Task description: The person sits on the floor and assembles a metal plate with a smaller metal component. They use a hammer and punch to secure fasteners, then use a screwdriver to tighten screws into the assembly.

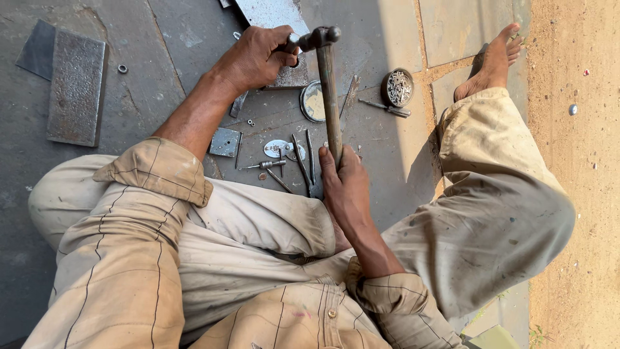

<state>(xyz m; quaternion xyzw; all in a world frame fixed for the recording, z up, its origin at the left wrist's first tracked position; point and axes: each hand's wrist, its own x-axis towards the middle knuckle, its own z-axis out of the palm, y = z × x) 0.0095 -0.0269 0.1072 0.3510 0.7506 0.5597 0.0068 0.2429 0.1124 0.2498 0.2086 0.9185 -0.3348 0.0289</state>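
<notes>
A: What is held by the right hand [345, 184]?

B: The lower end of a hammer [328, 77] handle is gripped; the fingers are wrapped tightly round the greenish shaft, with no gap seen; the shaft runs up from the hand, and the metal head is found at the top, just beside the left hand [255, 58].

A: And how are the left fingers set?

B: They are curled shut over a small dark metal piece that is pressed against a steel plate [274, 26]; what kind of piece it is cannot be told, since most of it is hidden by the hand; the hammer head is seen touching or nearly touching it.

A: What is spread on the floor [161, 39]?

B: A round tin of screws [398, 87] is placed right of the hammer shaft; a round lid [312, 101] is laid just left of it; bolts and thin rods [303, 161] are scattered near the right hand; a small square plate [225, 142] is set by the left forearm; a large rusty slab [76, 87] is kept well apart at the left; a bare foot [492, 61] is rested at the upper right.
</notes>
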